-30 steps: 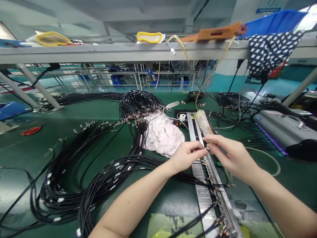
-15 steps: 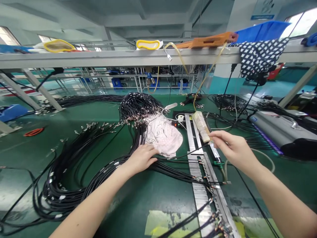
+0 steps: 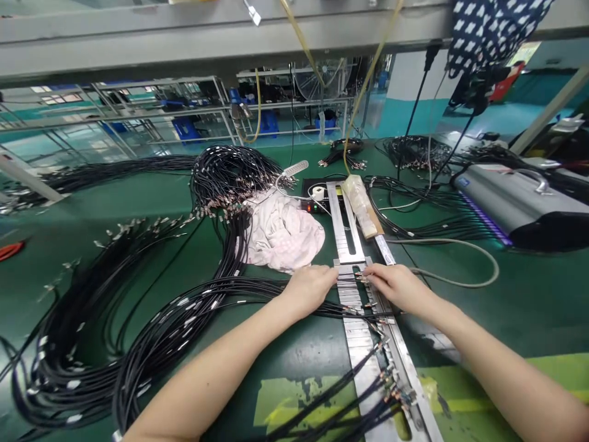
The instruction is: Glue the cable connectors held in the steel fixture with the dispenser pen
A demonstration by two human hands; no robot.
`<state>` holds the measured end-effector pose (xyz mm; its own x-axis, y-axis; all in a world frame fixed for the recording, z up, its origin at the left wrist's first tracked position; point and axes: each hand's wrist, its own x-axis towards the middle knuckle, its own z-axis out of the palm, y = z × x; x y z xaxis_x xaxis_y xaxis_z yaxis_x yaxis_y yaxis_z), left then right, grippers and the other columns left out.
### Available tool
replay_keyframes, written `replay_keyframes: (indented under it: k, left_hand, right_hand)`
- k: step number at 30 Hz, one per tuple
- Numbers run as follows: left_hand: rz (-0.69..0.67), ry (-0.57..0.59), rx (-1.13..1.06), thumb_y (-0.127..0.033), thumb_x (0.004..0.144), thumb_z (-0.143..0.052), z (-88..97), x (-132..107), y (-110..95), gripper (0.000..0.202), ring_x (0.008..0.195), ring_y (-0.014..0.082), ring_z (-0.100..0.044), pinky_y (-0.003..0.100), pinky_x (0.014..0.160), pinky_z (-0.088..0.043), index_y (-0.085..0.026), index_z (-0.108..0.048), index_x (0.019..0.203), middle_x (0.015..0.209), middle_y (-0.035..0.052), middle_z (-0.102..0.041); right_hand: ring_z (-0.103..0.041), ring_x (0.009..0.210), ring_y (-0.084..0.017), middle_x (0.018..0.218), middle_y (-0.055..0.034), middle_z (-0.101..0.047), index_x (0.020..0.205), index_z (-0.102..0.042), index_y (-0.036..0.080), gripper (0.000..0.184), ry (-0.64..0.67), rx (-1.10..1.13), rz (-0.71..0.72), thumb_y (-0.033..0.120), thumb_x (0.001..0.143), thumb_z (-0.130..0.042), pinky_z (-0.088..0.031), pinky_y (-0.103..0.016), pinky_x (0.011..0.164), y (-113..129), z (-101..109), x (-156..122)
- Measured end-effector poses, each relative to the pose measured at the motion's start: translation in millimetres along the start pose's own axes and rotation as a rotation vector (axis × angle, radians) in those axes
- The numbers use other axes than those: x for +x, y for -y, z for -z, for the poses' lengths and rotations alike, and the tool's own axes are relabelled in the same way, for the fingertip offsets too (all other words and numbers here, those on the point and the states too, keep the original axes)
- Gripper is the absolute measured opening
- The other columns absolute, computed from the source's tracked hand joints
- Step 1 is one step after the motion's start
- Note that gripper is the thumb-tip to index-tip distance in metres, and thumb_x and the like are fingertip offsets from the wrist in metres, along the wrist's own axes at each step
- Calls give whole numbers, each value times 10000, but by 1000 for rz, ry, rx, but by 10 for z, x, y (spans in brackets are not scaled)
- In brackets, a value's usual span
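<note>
My left hand [image 3: 309, 291] is closed on a black cable at the left edge of a slotted metal fixture [image 3: 350, 331]. Across the fixture's top slot, my right hand [image 3: 399, 287] pinches the cable's end [image 3: 361, 277], where small coppery tips show. Several more black cables [image 3: 331, 308] lie over the fixture below my hands, their stripped ends toward its right rail. A large looped bundle of black cables [image 3: 138, 374] runs leftward from under my left forearm. A crumpled pale pink cloth [image 3: 288, 233] lies just beyond my left hand.
A taped tool [image 3: 361, 205] with a yellow hose lies beyond my right hand. A grey machine [image 3: 529, 205] with a violet light strip stands at the right. Another cable heap [image 3: 232, 175] sits at the back. A metal shelf beam [image 3: 184, 40] crosses overhead.
The view has tipped downward. My left hand has moved right to the fixture's edge. My right hand has left the taped tool and come down to the cable end at the slot.
</note>
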<state>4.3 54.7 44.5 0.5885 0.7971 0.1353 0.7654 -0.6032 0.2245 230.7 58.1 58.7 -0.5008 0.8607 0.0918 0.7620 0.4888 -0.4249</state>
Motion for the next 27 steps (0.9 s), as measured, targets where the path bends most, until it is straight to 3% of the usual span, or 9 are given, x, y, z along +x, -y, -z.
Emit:
replay_keyframes:
  k: [4, 12, 27]
  left_hand:
    - [23, 68, 135, -144, 923, -339, -180, -54, -25, 201, 767, 196, -571, 292, 628, -450, -163, -534, 876, 824, 69, -603]
    - [18, 131, 248, -55, 850, -372, -212, -20, -27, 198, 777, 193, -531, 262, 552, -397, -173, -529, 877, 828, 59, -569]
    - [-45, 26, 289, -95, 881, -362, -216, 1, -85, 168, 746, 186, -516, 271, 521, -359, -179, -507, 881, 801, 48, -554]
  right_hand:
    - [-649, 873, -213, 965, -80, -693, 964, -625, 183, 255, -22, -31, -3, 202, 887, -383, -495, -356, 775, -105, -155, 34]
    - [-608, 830, -189, 868, -72, -635, 975, -636, 183, 272, 16, -84, 48, 199, 900, -375, -493, -321, 750, -213, -119, -41]
    - [-550, 778, -164, 825, -55, -554, 999, -669, 201, 362, 115, -164, 102, 68, 838, -374, -429, -256, 639, -144, -131, 39]
